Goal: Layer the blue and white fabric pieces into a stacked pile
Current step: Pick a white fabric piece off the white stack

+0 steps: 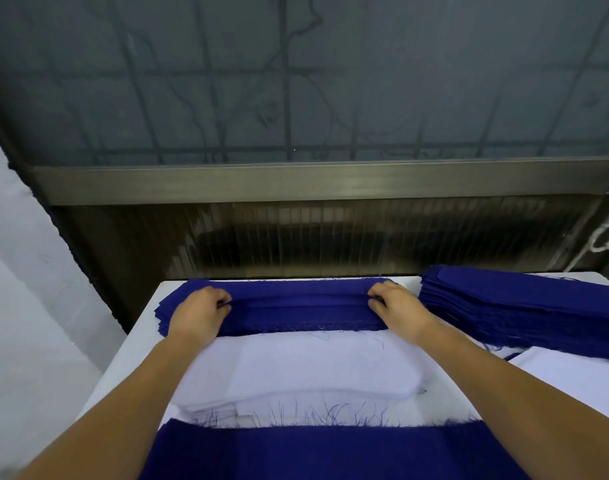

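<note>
Your left hand point(197, 315) and right hand point(396, 311) each pinch an end of the blue fabric stack point(301, 308); its long axis runs crosswise between them, just beyond the white fabric pieces point(296, 372).

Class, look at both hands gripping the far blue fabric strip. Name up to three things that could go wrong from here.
1. The left hand and right hand each hold the blue strip near its ends; an uneven grip could skew it.
2. Its frayed edge could snag, shedding threads onto the white pile.
3. The right forearm passes close to the blue stack and could knock it askew.
</note>
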Action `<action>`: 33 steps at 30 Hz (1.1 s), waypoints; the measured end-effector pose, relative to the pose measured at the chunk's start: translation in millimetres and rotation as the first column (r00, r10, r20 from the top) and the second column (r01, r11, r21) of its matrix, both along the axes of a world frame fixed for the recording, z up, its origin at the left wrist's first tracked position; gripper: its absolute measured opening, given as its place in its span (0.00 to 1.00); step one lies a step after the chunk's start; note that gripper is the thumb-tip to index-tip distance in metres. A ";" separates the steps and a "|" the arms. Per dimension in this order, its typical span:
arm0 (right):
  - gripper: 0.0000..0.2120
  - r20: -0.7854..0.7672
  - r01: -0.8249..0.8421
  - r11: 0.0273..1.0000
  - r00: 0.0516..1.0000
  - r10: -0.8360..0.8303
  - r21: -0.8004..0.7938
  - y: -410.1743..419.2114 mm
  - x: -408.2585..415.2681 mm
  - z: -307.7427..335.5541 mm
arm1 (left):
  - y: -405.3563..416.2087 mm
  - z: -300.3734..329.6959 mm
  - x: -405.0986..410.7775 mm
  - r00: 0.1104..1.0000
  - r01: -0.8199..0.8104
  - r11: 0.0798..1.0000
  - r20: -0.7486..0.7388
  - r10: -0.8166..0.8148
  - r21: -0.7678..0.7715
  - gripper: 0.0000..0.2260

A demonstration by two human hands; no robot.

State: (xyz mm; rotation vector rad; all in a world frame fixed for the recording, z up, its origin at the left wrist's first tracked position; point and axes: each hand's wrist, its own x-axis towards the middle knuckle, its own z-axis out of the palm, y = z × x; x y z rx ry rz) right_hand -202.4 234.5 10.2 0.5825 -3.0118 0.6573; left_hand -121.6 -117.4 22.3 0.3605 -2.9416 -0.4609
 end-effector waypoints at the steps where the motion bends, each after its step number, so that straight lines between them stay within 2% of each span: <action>1: 0.10 0.009 0.000 1.000 1.000 0.000 0.004 -0.3 0.0 2.2 | -2.7 1.5 2.6 1.000 -0.004 1.000 -0.005 0.004 -0.011 0.09; 4: 0.11 0.010 -0.011 1.000 1.000 0.011 0.015 3.7 8.0 18.6 | 0.7 12.0 11.2 1.000 0.013 0.998 0.002 -0.013 -0.061 0.10; 6: 0.10 -0.055 -0.026 1.000 0.998 0.026 0.008 12.7 23.8 30.8 | 4.0 22.5 23.6 0.997 0.038 0.995 -0.057 -0.044 -0.096 0.09; 8: 0.10 -0.121 -0.053 0.999 0.991 0.052 -0.004 27.3 51.1 40.4 | 5.2 31.4 44.3 0.978 0.109 0.984 -0.165 -0.132 -0.141 0.09; 10: 0.09 -0.099 -0.118 0.992 0.989 0.113 -0.041 47.2 87.6 46.7 | 5.4 37.1 75.1 0.953 0.213 0.966 -0.188 -0.239 -0.148 0.08; 12: 0.12 -0.011 -0.169 0.983 0.986 0.169 -0.076 69.2 126.4 50.1 | 5.8 38.0 109.0 0.938 0.322 0.943 -0.102 -0.330 -0.090 0.07; 16: 0.08 0.181 -0.167 0.979 0.966 0.187 -0.121 98.8 179.6 44.6 | 12.1 32.6 155.4 0.878 0.443 0.885 0.128 -0.461 0.145 0.06; 18: 0.08 0.245 -0.150 0.982 0.954 0.173 -0.112 102.6 188.1 42.0 | 15.7 29.2 162.1 0.862 0.443 0.874 0.173 -0.477 0.201 0.06; 21: 0.07 0.245 -0.104 0.990 0.962 0.124 -0.092 99.2 184.7 47.7 | 22.4 32.8 160.3 0.892 0.384 0.897 0.163 -0.422 0.221 0.06; 24: 0.09 0.101 -0.033 0.984 0.994 0.051 -0.173 90.7 178.2 61.2 | 28.3 45.7 155.6 0.944 0.329 0.934 -0.019 -0.330 0.143 0.11; 26: 0.09 -0.120 -0.027 0.981 0.993 0.004 -0.192 87.4 179.2 67.0 | 30.1 51.8 158.2 0.938 0.312 0.940 -0.201 -0.283 0.135 0.13; 28: 0.10 -0.351 -0.070 0.990 0.936 0.022 -0.124 88.5 187.2 67.0 | 29.4 52.4 169.3 0.913 0.314 0.942 -0.309 -0.267 0.115 0.13; 30: 0.13 -0.458 -0.136 0.990 0.883 0.101 -0.043 94.8 199.7 53.3 | 27.7 44.0 184.9 0.896 0.357 0.932 -0.303 -0.326 0.055 0.17; 33: 0.12 -0.489 -0.232 0.972 0.844 0.221 0.038 102.5 221.1 14.4 | 30.5 18.0 208.9 0.837 0.492 0.870 -0.254 -0.485 -0.037 0.21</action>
